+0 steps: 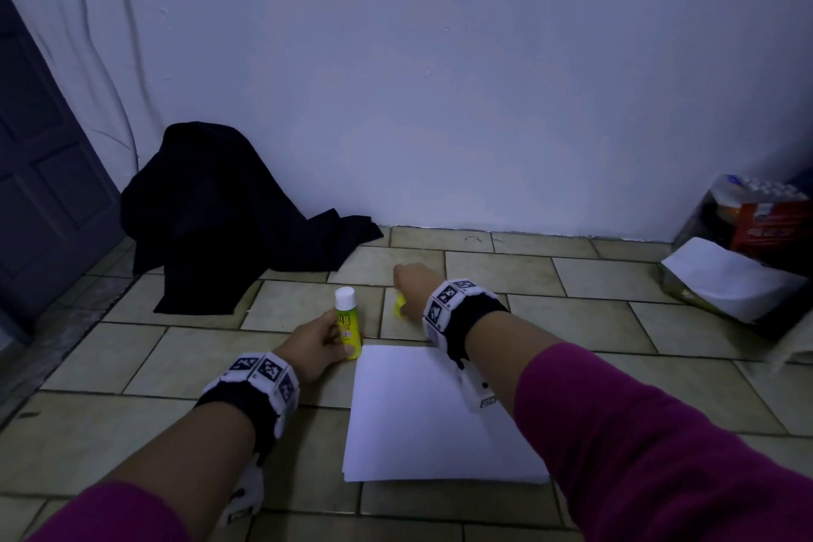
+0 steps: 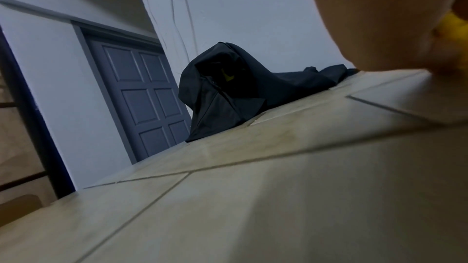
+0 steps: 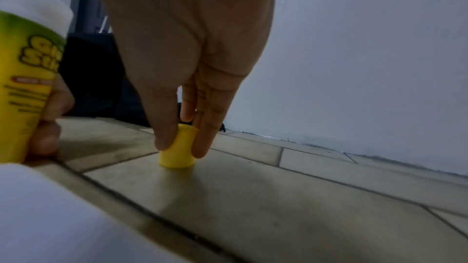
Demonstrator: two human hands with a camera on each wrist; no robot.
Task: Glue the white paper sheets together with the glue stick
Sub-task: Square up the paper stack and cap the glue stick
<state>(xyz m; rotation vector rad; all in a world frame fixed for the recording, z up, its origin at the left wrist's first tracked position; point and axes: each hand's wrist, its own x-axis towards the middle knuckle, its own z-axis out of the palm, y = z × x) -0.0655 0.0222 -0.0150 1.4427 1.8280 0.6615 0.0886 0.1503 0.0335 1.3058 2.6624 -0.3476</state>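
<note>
Head view, nearest: thin, floppy paper sheets (image 1: 433,414) lie stacked on the floor (image 1: 132,370), best lifted by an edge. Beyond, left hand (image 1: 314,343) grips the light, rigid glue stick (image 1: 347,323) mid-barrel; right hand (image 1: 411,284) pinches its cap (image 3: 178,150) standing on the tiles.

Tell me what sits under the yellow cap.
The yellow cap stands on bare floor tile, pinched by the right hand. Its rim meets the tile; the inside is hidden.
</note>
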